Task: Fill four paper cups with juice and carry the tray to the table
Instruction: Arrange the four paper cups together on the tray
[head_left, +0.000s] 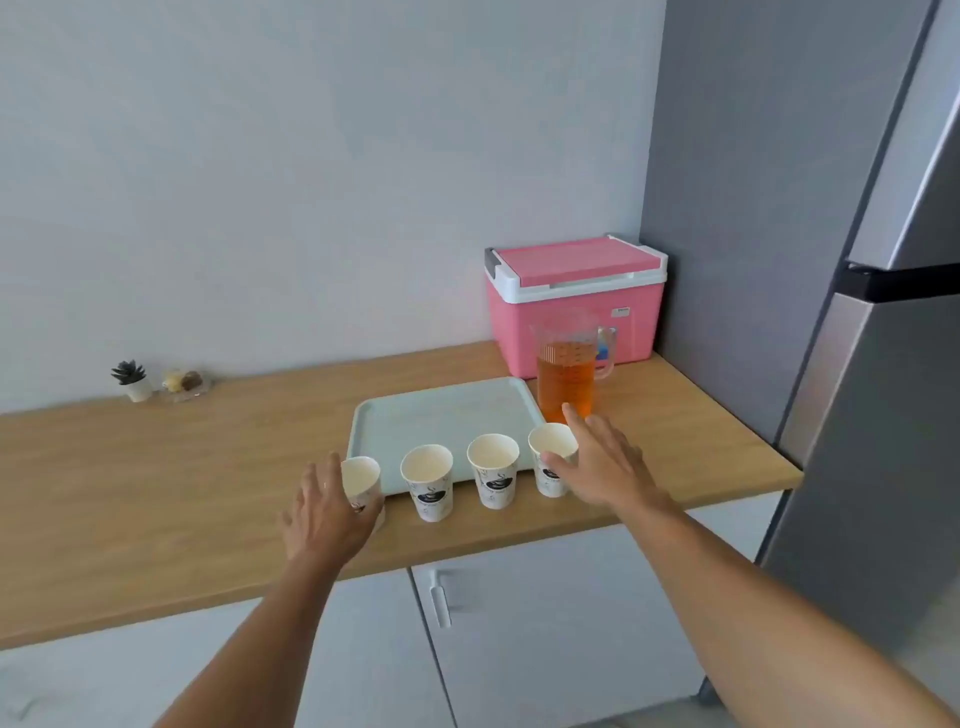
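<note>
Leftmost cup half hidden behind left hand; small objects beside tiny plant too blurred to identify; fridge cut off at right edge.

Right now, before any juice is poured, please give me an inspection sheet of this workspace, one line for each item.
Surface: wooden counter, dry, no spill seen.
Job's things: four paper cups in a row, all look empty: first, second, third, fourth; they appear to stand at the near edge of the pale green tray. Clear pitcher of amber juice stands right of the tray.
Clutter: pink cooler box, small potted plant, small item beside it, too blurred to tell.
Hands: left hand curled at the first cup; right hand open by the fourth cup.
Cables: nothing seen.
Surroundings: grey fridge, white cabinets below.
</note>
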